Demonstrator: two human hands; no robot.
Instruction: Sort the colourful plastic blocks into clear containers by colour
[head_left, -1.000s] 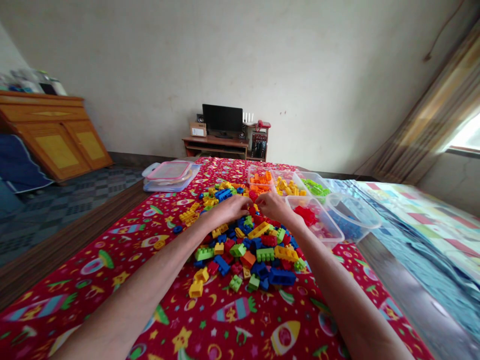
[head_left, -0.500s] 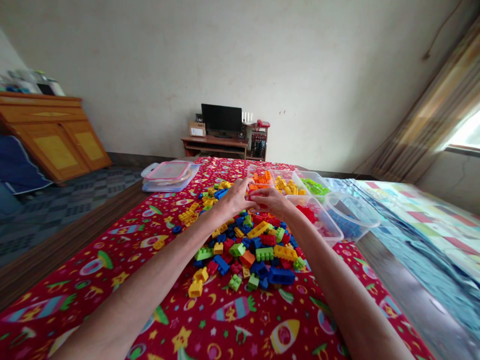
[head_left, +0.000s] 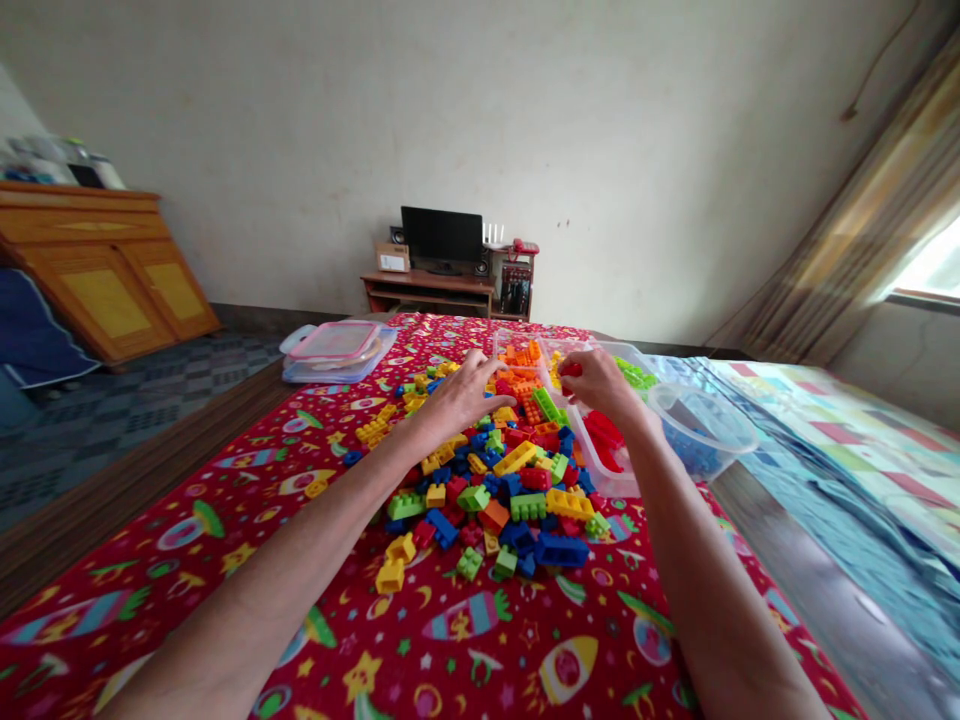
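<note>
A heap of coloured plastic bricks [head_left: 495, 490] lies on the red patterned cloth [head_left: 420, 650]. My left hand [head_left: 461, 392] rests on the far side of the heap, fingers curled over bricks near the orange ones. My right hand [head_left: 596, 382] hovers over the clear tub of red bricks [head_left: 607, 470], pinching a small red brick [head_left: 571, 370]. Behind stand clear tubs of orange bricks [head_left: 519, 362] and green bricks [head_left: 636, 374]. A clear tub with blue bricks [head_left: 701, 435] sits at the right.
A stack of clear lids with pink rims [head_left: 337, 350] lies at the far left of the cloth. A wooden floor edge runs at the left, a patterned mat [head_left: 840, 420] at the right. A desk with a monitor [head_left: 442, 240] stands by the wall.
My right hand has lifted from the heap and swung right over the tub of red bricks with a red brick. My left hand slid further forward on the heap.
</note>
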